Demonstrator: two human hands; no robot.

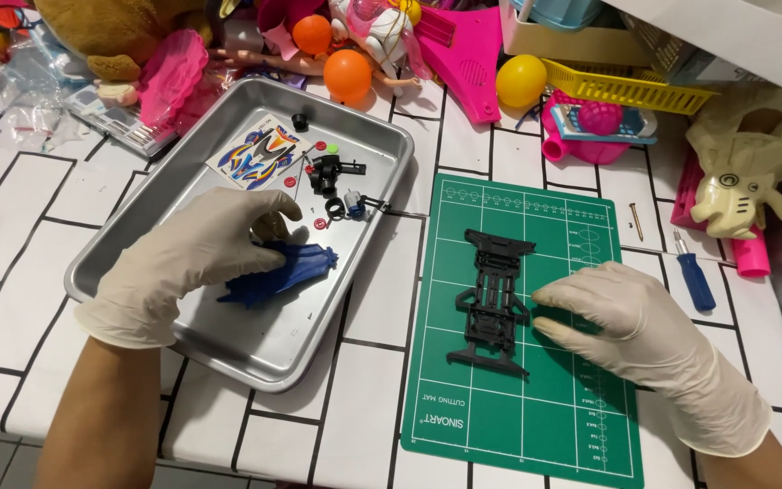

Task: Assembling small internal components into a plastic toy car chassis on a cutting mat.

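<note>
A gloved left hand (194, 258) curls over a blue toy-car body shell (287, 272) in the metal tray (228, 349), apparently pinching it, while the open right hand (631, 312) steadies the black chassis (495, 294) flat on the green cutting mat (554, 426) to its right.

A single view is given, taken from a camera worn on the head and aimed steeply down at the tiled tabletop (20, 272) from close range. The forearms are seen entering from 6 o'clock; the toy clutter is set along 12 o'clock. No second view is provided.
</note>
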